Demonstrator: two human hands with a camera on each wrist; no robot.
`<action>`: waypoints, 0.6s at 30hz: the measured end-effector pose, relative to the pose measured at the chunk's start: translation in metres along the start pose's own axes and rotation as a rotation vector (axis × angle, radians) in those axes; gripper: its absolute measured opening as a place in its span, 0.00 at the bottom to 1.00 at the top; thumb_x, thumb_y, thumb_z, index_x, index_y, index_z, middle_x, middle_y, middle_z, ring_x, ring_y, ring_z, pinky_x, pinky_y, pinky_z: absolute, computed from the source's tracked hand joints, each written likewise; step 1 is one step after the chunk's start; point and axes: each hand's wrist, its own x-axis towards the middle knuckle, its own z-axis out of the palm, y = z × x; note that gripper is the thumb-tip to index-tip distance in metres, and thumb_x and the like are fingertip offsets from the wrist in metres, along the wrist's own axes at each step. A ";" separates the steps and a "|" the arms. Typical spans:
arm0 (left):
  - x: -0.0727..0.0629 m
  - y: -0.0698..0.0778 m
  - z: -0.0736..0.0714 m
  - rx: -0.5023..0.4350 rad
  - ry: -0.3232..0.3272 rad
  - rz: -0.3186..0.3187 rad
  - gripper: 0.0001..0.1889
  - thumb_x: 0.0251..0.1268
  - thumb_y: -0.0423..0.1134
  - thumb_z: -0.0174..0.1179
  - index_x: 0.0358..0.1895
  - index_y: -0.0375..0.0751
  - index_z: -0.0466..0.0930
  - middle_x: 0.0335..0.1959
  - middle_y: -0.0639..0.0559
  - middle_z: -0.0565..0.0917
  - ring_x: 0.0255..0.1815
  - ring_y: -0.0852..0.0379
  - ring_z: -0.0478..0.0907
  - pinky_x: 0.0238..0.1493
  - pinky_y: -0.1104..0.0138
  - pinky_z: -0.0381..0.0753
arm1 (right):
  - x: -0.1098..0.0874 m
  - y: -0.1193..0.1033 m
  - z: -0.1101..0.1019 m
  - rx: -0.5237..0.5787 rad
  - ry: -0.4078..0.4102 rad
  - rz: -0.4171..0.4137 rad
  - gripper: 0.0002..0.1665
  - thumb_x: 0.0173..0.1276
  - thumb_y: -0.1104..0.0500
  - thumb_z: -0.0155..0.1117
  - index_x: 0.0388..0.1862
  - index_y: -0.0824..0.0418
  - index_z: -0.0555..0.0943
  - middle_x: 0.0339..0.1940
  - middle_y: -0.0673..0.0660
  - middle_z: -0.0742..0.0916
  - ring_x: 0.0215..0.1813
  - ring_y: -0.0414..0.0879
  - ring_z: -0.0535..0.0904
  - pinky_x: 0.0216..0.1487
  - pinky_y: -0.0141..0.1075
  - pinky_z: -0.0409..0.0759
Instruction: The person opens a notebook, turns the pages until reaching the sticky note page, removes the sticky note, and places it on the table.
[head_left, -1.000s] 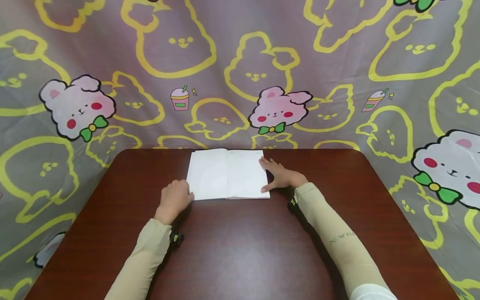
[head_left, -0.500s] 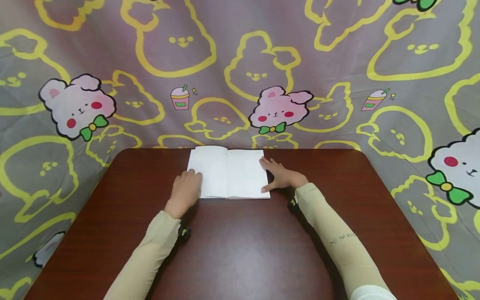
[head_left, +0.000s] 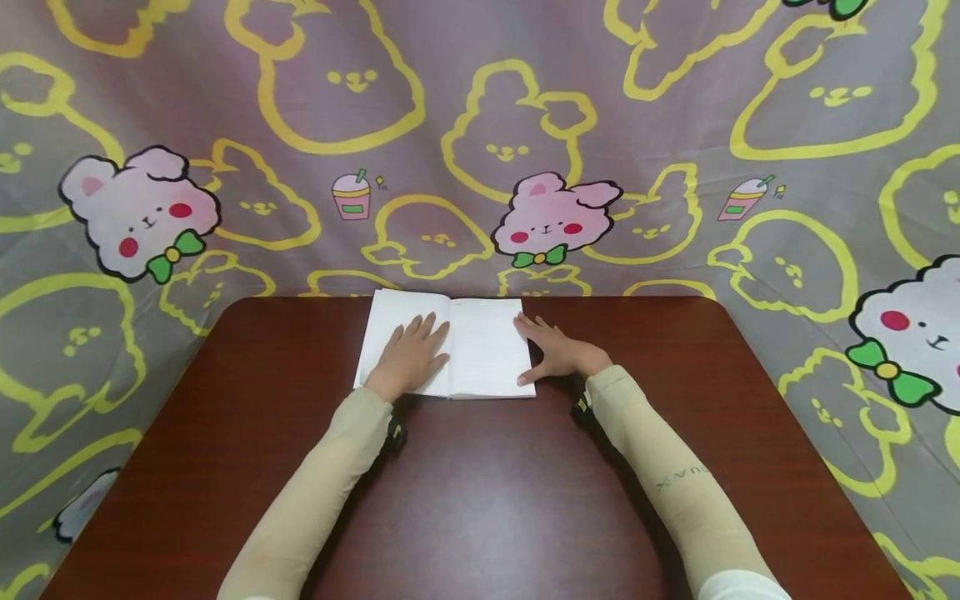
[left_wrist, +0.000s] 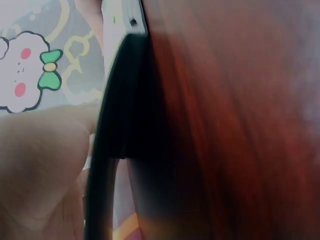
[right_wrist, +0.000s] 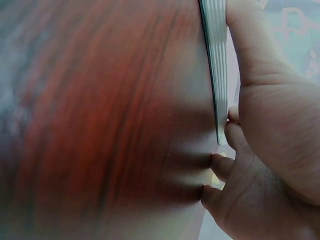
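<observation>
An open book [head_left: 487, 350] with white pages lies near the far edge of the table, its spine running away from me. My left hand [head_left: 408, 354] rests with fingers spread on the left page, close to the central fold. At the right edge of the book my right hand [head_left: 558, 348] stays spread, thumb and fingertips on the page's margin. In the right wrist view the stacked page edges [right_wrist: 216, 65] show beside the right hand [right_wrist: 260, 125], with some fingertips reaching the table. The left wrist view shows part of the left hand [left_wrist: 40, 165] behind a dark strap.
The dark red-brown wooden table [head_left: 480, 500] has rounded far corners. Behind it and along both sides hangs a curtain [head_left: 450, 125] printed with yellow outlines and pink cartoon animals. A small black wrist camera [head_left: 396, 435] sits under the left sleeve.
My left hand has moved from the book's left edge rightward onto the left page, its fingers going from curled to spread. The left page now lies flatter. My right hand has stayed in place.
</observation>
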 end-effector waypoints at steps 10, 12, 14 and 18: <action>0.006 -0.010 0.005 -0.094 -0.085 0.005 0.34 0.83 0.58 0.36 0.83 0.45 0.48 0.83 0.38 0.47 0.83 0.34 0.45 0.78 0.39 0.48 | 0.002 0.000 0.000 0.011 -0.009 -0.003 0.74 0.58 0.41 0.79 0.84 0.63 0.39 0.86 0.62 0.42 0.84 0.66 0.31 0.78 0.66 0.35; 0.006 -0.011 0.004 -0.125 -0.115 0.003 0.34 0.83 0.58 0.35 0.83 0.45 0.46 0.84 0.39 0.46 0.83 0.34 0.44 0.78 0.39 0.47 | 0.003 0.001 0.000 0.006 -0.008 -0.002 0.74 0.58 0.40 0.78 0.84 0.63 0.39 0.86 0.62 0.42 0.84 0.66 0.31 0.78 0.66 0.35; 0.005 -0.012 0.004 -0.154 -0.135 -0.001 0.35 0.84 0.57 0.35 0.84 0.45 0.45 0.84 0.39 0.45 0.83 0.34 0.43 0.78 0.38 0.47 | 0.003 0.001 0.000 0.007 -0.008 0.004 0.73 0.58 0.41 0.78 0.85 0.62 0.39 0.86 0.61 0.42 0.84 0.65 0.30 0.79 0.65 0.35; 0.005 -0.012 0.005 -0.185 -0.152 -0.007 0.35 0.83 0.57 0.35 0.84 0.45 0.44 0.84 0.39 0.44 0.83 0.34 0.42 0.78 0.37 0.46 | 0.003 0.001 0.001 0.002 -0.009 0.014 0.73 0.59 0.41 0.78 0.85 0.61 0.39 0.86 0.60 0.42 0.84 0.64 0.30 0.79 0.65 0.34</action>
